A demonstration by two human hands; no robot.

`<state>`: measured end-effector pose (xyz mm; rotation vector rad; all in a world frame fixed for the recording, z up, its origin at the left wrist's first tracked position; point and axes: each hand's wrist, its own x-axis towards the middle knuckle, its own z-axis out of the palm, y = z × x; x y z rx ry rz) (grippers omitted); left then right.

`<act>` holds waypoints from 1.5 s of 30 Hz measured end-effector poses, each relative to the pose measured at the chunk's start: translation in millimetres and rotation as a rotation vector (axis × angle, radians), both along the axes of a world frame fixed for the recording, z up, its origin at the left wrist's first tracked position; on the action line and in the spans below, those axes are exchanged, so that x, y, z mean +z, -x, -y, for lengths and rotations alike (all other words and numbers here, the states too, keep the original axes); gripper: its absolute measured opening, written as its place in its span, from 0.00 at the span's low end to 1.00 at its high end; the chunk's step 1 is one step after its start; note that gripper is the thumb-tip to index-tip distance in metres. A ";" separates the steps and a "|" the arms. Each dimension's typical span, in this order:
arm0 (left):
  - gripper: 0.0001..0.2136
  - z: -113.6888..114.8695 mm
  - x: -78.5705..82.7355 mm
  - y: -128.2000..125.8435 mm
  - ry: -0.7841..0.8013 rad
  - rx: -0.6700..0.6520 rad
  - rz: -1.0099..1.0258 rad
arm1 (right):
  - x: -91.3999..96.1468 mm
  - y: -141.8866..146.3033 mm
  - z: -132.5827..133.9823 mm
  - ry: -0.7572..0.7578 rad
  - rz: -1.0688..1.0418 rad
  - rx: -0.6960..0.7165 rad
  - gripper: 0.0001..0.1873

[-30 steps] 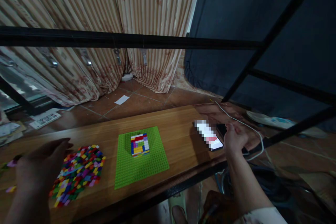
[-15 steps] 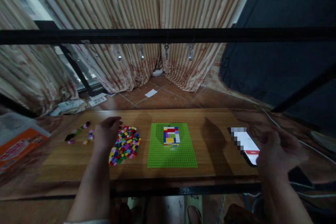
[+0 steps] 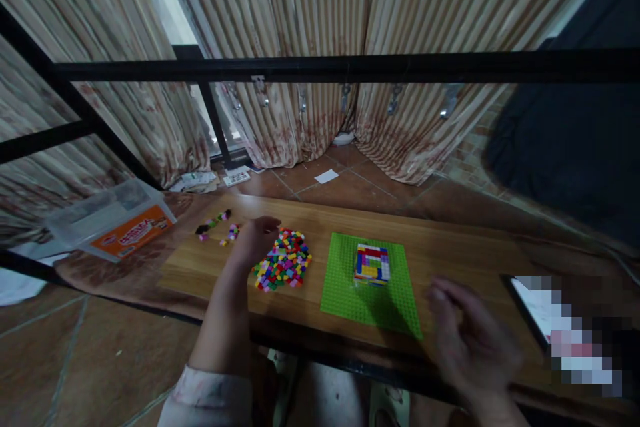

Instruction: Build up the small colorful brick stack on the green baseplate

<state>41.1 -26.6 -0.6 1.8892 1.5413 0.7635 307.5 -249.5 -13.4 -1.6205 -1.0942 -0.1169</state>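
Observation:
My left hand (image 3: 257,240) rests curled at the far left edge of a heap of small multicoloured plastic bricks (image 3: 283,261) on a wooden table (image 3: 193,268). Whether it pinches a brick is hidden by the fingers. Left of it lies a short scattered row of loose bricks (image 3: 215,223). A stack of coloured bricks (image 3: 372,264) stands on a green studded baseplate (image 3: 345,297). My right hand (image 3: 465,333), blurred with its fingers apart, hovers over the table's front edge to the right of the baseplate, holding nothing visible.
A smartphone (image 3: 533,307) with a pixelated screen lies at the right end of the table. A clear plastic box with an orange label (image 3: 113,220) sits at the left end. A black metal bar (image 3: 350,68) crosses the view ahead, before striped curtains.
My view has swung left, bringing the plastic box fully in and pushing the phone to the right edge. My right hand has moved off the phone, toward the baseplate.

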 end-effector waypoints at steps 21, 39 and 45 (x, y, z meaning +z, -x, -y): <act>0.11 25.3 -1.6 -15.0 0.226 -0.390 0.317 | -5.2 74.4 -46.7 0.186 -0.163 0.491 0.10; 0.11 65.9 0.1 -77.0 0.476 -0.437 0.661 | -11.0 81.7 -80.1 0.116 -0.604 0.553 0.07; 0.14 69.6 -2.8 -79.0 0.558 -0.378 0.693 | -13.8 77.1 -73.9 0.144 -0.644 0.560 0.10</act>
